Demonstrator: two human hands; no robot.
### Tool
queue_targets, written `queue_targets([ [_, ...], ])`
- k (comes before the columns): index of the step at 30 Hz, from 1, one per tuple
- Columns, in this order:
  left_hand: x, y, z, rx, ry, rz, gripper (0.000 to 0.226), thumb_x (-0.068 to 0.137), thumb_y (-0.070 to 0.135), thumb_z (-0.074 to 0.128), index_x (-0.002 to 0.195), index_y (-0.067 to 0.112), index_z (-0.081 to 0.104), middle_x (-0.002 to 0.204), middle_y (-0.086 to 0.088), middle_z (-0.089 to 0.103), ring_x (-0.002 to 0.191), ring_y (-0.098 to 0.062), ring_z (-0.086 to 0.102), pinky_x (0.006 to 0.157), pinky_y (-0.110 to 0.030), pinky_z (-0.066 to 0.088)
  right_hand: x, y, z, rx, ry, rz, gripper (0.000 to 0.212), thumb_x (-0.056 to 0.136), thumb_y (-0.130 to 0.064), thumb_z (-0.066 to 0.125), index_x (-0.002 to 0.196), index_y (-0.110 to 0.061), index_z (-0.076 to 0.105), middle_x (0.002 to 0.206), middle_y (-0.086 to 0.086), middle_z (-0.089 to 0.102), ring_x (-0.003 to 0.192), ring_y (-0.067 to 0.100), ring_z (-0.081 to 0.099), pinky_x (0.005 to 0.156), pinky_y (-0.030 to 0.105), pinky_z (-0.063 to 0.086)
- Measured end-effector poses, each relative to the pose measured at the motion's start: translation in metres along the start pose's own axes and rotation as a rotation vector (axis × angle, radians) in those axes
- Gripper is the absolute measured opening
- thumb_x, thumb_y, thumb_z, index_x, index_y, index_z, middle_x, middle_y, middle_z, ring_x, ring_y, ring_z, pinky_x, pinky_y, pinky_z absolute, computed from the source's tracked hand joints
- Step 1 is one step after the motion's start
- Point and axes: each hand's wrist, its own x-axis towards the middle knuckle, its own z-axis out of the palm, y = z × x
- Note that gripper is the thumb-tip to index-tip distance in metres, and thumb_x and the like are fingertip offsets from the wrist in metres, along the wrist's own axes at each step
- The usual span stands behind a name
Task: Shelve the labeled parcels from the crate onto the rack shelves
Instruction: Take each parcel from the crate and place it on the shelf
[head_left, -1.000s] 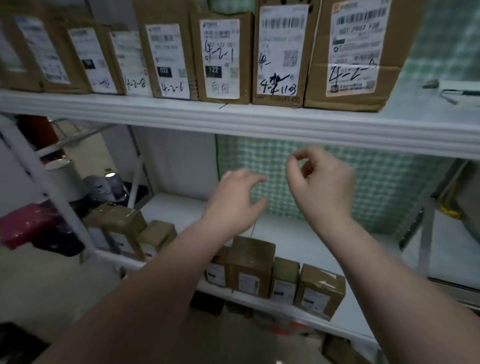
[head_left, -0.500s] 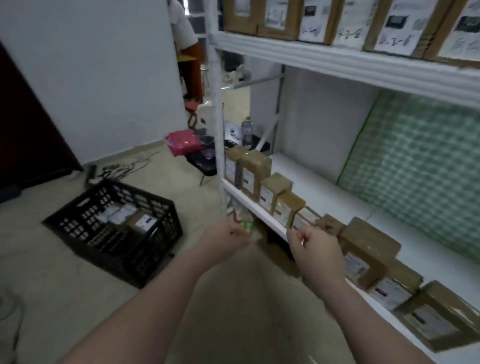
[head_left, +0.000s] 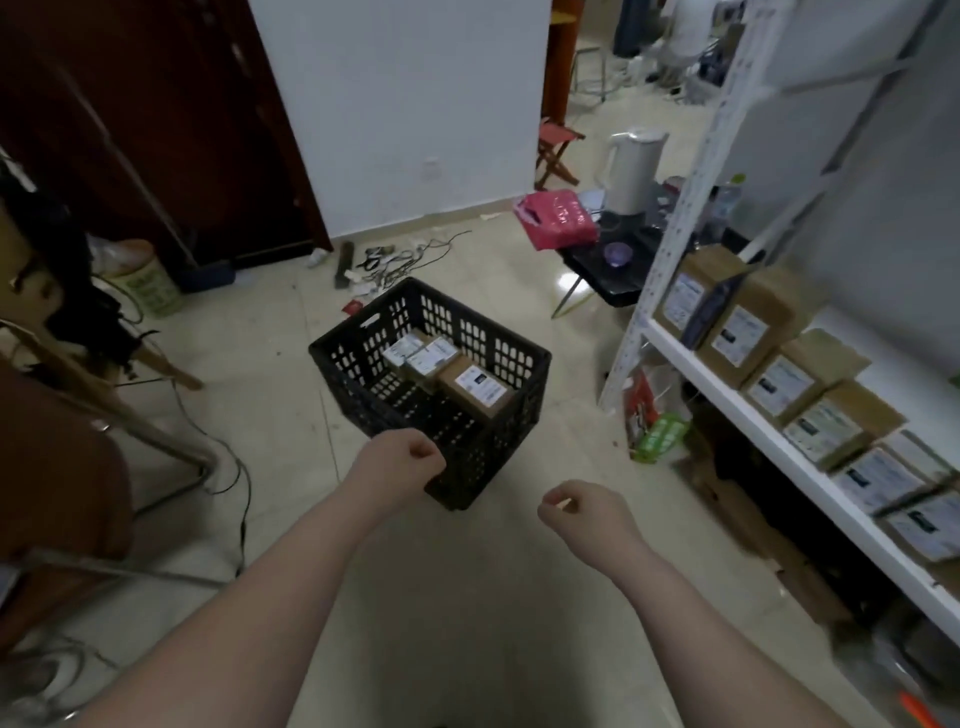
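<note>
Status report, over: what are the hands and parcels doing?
Left hand, right hand: fingers curled, empty. Parcels sit in crate. Nothing between hands and crate.

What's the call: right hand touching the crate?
Apart. Head view shows bare floor between the right hand and the crate.
</note>
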Motion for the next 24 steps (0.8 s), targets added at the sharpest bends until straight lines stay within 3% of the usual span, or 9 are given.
queue_targets([
  [2,0.014,-0.02,-0.021,-0.021,0.009,-0.017,0.008,0.09,0.022,0.06,0.085,0.02,0.066,0.08,0.008,0.059,0.074,-0.009,0.054,0.059,-0.021,0.04,0.016,-0.023,0.018,0.008,-0.016,-0.002,0.02,0.089,-0.03,0.064,0.104,-0.02,0.073,0.078,-0.009,0.059,0.079,0.01,0.054,0.054,0.011,0.035],
  [5,0.041,-0.047,-0.039,-0.063,-0.004,-0.051,0.008,0.09,0.023,0.061,0.094,0.02,0.067,0.083,0.006,0.06,0.075,-0.01,0.055,0.069,-0.024,0.045,0.047,-0.045,0.035,0.002,-0.048,0.018,0.019,0.09,-0.027,0.063,0.104,-0.019,0.074,0.073,-0.015,0.055,0.079,0.009,0.053,0.057,0.018,0.035],
  [9,0.077,-0.075,-0.049,-0.125,-0.024,-0.124,0.015,0.09,0.023,0.06,0.103,0.018,0.067,0.087,0.006,0.06,0.081,-0.011,0.057,0.073,-0.025,0.046,0.098,-0.067,0.05,0.012,-0.091,0.062,0.025,0.09,-0.029,0.065,0.111,-0.017,0.071,0.091,-0.004,0.06,0.086,0.012,0.055,0.068,0.02,0.039],
  [13,0.128,-0.095,-0.064,-0.118,-0.044,-0.168,0.022,0.091,0.021,0.06,0.11,0.014,0.068,0.097,0.001,0.06,0.096,-0.016,0.06,0.078,-0.024,0.045,0.162,-0.089,0.066,0.025,-0.131,0.112,0.028,0.09,-0.03,0.065,0.115,-0.017,0.069,0.093,-0.004,0.059,0.089,0.013,0.054,0.073,0.021,0.039],
  [15,0.162,-0.102,-0.077,-0.143,-0.016,-0.207,0.021,0.09,0.02,0.061,0.11,0.014,0.068,0.097,-0.003,0.063,0.096,-0.02,0.062,0.074,-0.022,0.043,0.198,-0.1,0.074,0.04,-0.178,0.117,0.032,0.091,-0.03,0.065,0.118,-0.015,0.066,0.096,-0.003,0.059,0.092,0.014,0.055,0.076,0.023,0.043],
  [18,0.217,-0.109,-0.101,-0.177,0.013,-0.288,0.021,0.09,0.022,0.061,0.11,0.016,0.067,0.096,-0.005,0.062,0.079,-0.014,0.055,0.063,-0.021,0.04,0.258,-0.119,0.084,0.046,-0.294,0.145,0.041,0.091,-0.033,0.064,0.127,-0.012,0.061,0.113,0.003,0.062,0.101,0.018,0.058,0.086,0.029,0.05],
  [20,0.254,-0.109,-0.117,-0.16,0.01,-0.314,0.021,0.09,0.023,0.061,0.11,0.017,0.065,0.098,-0.003,0.062,0.083,-0.015,0.055,0.067,-0.024,0.04,0.298,-0.132,0.084,0.041,-0.36,0.188,0.043,0.092,-0.036,0.063,0.127,-0.012,0.059,0.109,0.003,0.063,0.095,0.018,0.06,0.083,0.031,0.051],
  [24,0.326,-0.11,-0.138,-0.125,0.064,-0.331,0.022,0.091,0.022,0.06,0.112,0.016,0.064,0.102,-0.003,0.062,0.088,-0.016,0.056,0.064,-0.022,0.039,0.373,-0.152,0.08,0.085,-0.369,0.282,0.043,0.092,-0.039,0.061,0.128,-0.016,0.058,0.096,0.002,0.058,0.081,0.016,0.058,0.063,0.026,0.048],
])
